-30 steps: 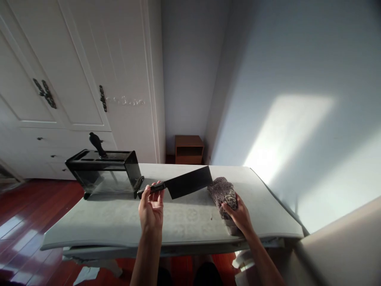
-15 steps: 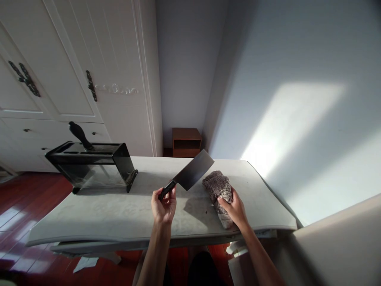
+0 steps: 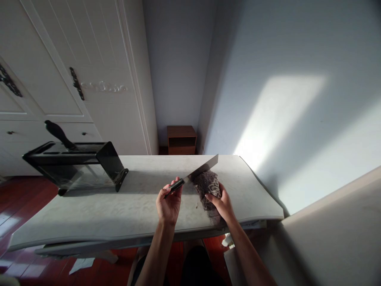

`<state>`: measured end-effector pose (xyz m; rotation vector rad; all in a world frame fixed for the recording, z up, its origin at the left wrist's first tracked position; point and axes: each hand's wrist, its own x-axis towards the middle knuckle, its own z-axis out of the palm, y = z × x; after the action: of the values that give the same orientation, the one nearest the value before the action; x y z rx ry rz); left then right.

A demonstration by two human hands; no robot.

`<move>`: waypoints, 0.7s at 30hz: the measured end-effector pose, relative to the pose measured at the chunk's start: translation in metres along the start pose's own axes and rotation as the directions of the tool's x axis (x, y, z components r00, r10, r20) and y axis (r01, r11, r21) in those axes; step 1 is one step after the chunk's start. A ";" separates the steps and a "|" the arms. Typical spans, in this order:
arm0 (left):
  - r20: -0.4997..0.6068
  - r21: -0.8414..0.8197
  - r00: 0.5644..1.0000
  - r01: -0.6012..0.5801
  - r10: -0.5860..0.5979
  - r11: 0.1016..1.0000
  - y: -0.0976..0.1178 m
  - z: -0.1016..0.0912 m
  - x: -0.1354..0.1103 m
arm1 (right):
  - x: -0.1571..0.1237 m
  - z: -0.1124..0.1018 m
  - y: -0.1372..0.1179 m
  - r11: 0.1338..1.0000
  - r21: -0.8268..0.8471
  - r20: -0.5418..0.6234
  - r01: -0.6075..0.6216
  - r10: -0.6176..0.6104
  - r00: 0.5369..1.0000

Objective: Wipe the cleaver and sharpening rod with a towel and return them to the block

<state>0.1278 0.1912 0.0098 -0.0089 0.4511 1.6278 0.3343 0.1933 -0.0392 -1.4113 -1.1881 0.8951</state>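
A pale grey table is stretching across a sunlit room, with a white wardrobe standing behind the table's left end and a small wooden cabinet sitting on the floor beyond its far edge. A black knife block is resting on the left part of the table, with one dark handle sticking up out of it. Sunlight is falling in a bright patch on the wall to the right of the table.

Your left hand is hovering over the table's middle, fingers closed round the black handle of a cleaver. Its broad blade is slanting up and away towards the table's far right. Your right hand is lying near the table's front edge, fingers curled down over the near end of a mottled grey cloth. The cloth is lying folded on the right half of the table, and the blade is meeting its far end; whether the two are touching is hard to tell.

The cleaver is looking stiff, blade-heavy and sharp, so the handle is the safe place to grip. The cloth is looking soft, light and floppy, likely to bunch, so pinching a thick fold is suiting it best
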 end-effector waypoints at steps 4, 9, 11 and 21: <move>0.166 0.146 0.986 -0.013 -0.012 0.989 -0.009 -0.004 -0.011 | -0.002 -0.002 -0.014 0.964 0.239 0.059 -0.121 0.110 0.992; 0.253 0.290 0.962 0.020 -0.097 0.957 -0.025 -0.008 -0.019 | -0.010 -0.007 -0.027 0.846 0.495 0.163 -0.198 0.133 0.978; 0.257 0.361 0.954 0.050 -0.151 0.931 -0.029 -0.010 -0.020 | -0.012 -0.010 -0.027 0.831 0.521 0.165 -0.193 0.124 0.978; 0.234 0.819 0.910 0.004 -0.341 0.573 -0.018 -0.026 -0.011 | -0.016 -0.016 -0.023 0.813 0.569 0.151 -0.127 0.049 0.987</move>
<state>0.1392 0.1742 -0.0161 0.9200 0.8365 1.0509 0.3416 0.1735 -0.0151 -0.9207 -0.8360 1.3016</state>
